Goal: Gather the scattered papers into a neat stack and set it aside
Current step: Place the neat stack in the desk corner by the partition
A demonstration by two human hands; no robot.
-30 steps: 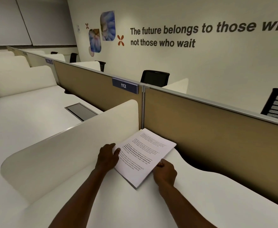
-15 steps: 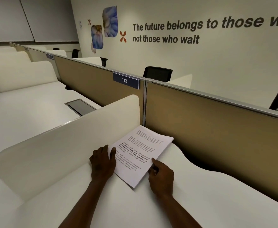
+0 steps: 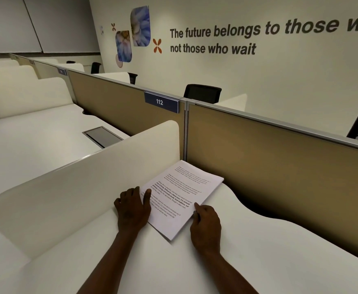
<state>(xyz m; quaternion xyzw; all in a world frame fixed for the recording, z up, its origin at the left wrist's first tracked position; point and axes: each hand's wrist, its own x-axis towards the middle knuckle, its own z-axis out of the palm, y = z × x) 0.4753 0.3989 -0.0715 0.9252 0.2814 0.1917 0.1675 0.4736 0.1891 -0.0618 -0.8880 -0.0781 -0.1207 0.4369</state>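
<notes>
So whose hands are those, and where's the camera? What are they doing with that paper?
The camera is worn on a person's head, looking forward and down, so you see their own two arms reaching out. There is no robot here. The left hand and the right hand rest on either side of a stack of papers with printed text. The stack lies flat on a white desk, in the corner between a cream side divider and a tan partition. Nothing is lifted; the hands just press against the stack's edges, as if squaring it up. A sign on the partition reads 112.

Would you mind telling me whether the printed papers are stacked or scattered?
Stacked: the white printed papers lie as one squared pile on the cream desk.
</notes>
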